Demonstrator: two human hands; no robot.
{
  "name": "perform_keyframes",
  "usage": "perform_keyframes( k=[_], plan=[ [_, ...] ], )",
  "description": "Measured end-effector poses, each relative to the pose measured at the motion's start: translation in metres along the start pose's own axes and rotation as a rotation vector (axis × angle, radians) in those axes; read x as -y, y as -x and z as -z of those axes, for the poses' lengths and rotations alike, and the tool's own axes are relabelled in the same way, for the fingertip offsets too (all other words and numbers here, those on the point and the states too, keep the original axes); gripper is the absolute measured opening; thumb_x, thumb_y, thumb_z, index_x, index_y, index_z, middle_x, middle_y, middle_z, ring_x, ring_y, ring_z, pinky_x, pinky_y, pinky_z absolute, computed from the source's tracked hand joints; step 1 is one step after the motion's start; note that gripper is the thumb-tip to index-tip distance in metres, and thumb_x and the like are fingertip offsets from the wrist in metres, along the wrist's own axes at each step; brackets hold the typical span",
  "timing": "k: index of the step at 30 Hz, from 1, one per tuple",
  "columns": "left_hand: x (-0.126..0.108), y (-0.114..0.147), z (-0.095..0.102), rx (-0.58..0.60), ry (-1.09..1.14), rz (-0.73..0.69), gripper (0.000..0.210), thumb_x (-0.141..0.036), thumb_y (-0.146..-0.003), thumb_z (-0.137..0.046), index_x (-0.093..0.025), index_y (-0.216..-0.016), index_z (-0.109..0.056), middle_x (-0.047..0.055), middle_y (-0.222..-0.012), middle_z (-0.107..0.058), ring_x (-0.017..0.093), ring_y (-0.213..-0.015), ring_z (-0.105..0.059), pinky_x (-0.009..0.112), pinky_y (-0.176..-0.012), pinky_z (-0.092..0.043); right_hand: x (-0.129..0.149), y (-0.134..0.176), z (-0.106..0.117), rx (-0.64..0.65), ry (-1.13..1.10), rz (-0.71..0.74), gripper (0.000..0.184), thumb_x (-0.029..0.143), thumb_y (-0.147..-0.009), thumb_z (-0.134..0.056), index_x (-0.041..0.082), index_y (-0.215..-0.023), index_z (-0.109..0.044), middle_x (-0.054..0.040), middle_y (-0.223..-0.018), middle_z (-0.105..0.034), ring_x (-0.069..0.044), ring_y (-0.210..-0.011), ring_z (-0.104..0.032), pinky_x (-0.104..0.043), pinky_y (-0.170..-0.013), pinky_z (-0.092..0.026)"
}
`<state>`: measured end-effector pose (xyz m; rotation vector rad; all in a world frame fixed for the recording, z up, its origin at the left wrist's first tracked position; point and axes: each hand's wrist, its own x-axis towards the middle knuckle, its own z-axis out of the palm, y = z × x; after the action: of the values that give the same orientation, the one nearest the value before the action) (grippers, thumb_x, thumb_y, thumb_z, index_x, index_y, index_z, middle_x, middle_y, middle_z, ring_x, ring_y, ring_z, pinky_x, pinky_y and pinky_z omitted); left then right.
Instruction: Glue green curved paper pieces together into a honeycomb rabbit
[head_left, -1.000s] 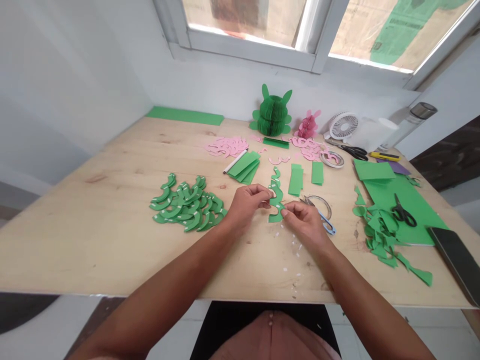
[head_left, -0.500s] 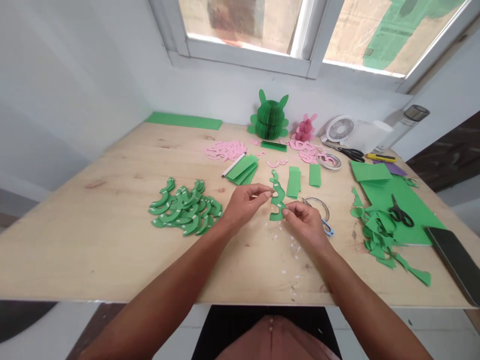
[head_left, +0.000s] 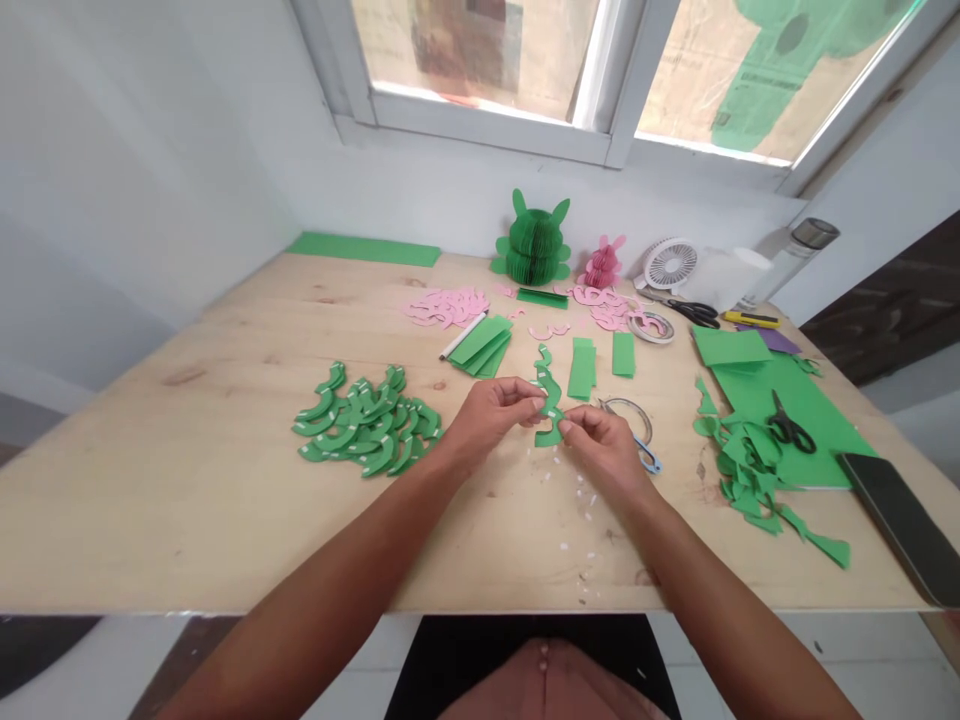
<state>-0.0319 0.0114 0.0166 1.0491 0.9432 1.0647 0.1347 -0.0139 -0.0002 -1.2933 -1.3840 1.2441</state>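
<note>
A wavy green paper cutout point(head_left: 551, 385) with small white tape pieces on it is held low over the table, between my two hands. My left hand point(head_left: 499, 410) pinches its left edge near the middle. My right hand point(head_left: 600, 435) grips the lower right side between thumb and fingertips. Left of my hands lies a pile of similar curved green cutouts point(head_left: 367, 420), many with white tape bits. Small white scraps point(head_left: 585, 495) are scattered on the wood below my hands. A roll of tape point(head_left: 634, 415) and blue-handled scissors point(head_left: 646, 455) rest just beyond my right hand.
Folded green strips point(head_left: 484, 345) and a white pen point(head_left: 463, 335) lie beyond my left hand. Pink cutouts point(head_left: 446, 306) and a green honeycomb paper figure point(head_left: 534, 245) are farther back. Rightward are green scraps point(head_left: 750, 470), black scissors point(head_left: 789, 425) and a phone point(head_left: 900, 520).
My left fingers have slid slightly down along the green cutout, closer to my right fingers. The whole view has shifted a little; the other things stay in place.
</note>
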Motion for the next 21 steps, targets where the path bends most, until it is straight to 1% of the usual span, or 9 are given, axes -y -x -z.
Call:
perform_keyframes(
  k=[3,5,9,16,21],
  plan=[
    [0.0009,0.0001,-0.0021,-0.03,-0.003,-0.027,0.023,-0.031,-0.059,-0.077,-0.013,-0.072,-0.068,0.001,-0.066,-0.065,0.012,-0.06,-0.058,0.025,-0.063,-0.046,-0.0011,-0.0012,0.001,-0.015,-0.011,-0.003,0.024,0.039,-0.072,-0.063,0.016,-0.071,-0.061,0.0031,-0.054,-0.05,-0.009,-0.047,-0.039,-0.022,-0.045,-0.029],
    [0.002,-0.0001,-0.0027,-0.039,0.002,-0.037,0.024,-0.03,-0.058,-0.077,-0.013,-0.074,-0.069,0.001,-0.068,-0.067,0.012,-0.061,-0.059,0.026,-0.065,-0.047,-0.0027,-0.0025,0.0018,-0.015,-0.026,0.003,0.025,0.041,-0.071,-0.064,0.016,-0.071,-0.061,0.0026,-0.055,-0.052,-0.009,-0.047,-0.041,-0.022,-0.045,-0.029],
    [0.0044,-0.0002,-0.0022,-0.014,0.038,-0.026,0.028,-0.028,-0.059,-0.077,-0.014,-0.082,-0.07,0.002,-0.069,-0.068,0.012,-0.061,-0.06,0.026,-0.064,-0.047,-0.007,-0.0049,0.0037,-0.03,-0.081,0.036,0.026,0.042,-0.07,-0.066,0.016,-0.071,-0.062,0.002,-0.057,-0.055,-0.01,-0.049,-0.045,-0.022,-0.048,-0.032],
    [0.0028,0.0011,-0.003,-0.021,0.053,-0.06,0.025,-0.023,-0.057,-0.077,-0.014,-0.078,-0.069,0.0,-0.064,-0.066,0.01,-0.059,-0.057,0.024,-0.063,-0.045,-0.0094,-0.005,0.0063,-0.004,-0.117,0.078,0.022,0.039,-0.07,-0.067,0.017,-0.069,-0.063,0.0026,-0.058,-0.056,-0.011,-0.051,-0.046,-0.023,-0.051,-0.033],
    [0.0015,-0.0008,-0.0026,-0.045,0.067,-0.04,0.025,-0.027,-0.062,-0.074,-0.014,-0.083,-0.071,0.004,-0.078,-0.07,0.013,-0.067,-0.059,0.026,-0.065,-0.046,-0.0096,-0.0058,0.0074,-0.005,-0.108,0.089,0.021,0.038,-0.07,-0.067,0.017,-0.069,-0.063,0.003,-0.057,-0.054,-0.01,-0.052,-0.044,-0.023,-0.051,-0.032]
  ],
)
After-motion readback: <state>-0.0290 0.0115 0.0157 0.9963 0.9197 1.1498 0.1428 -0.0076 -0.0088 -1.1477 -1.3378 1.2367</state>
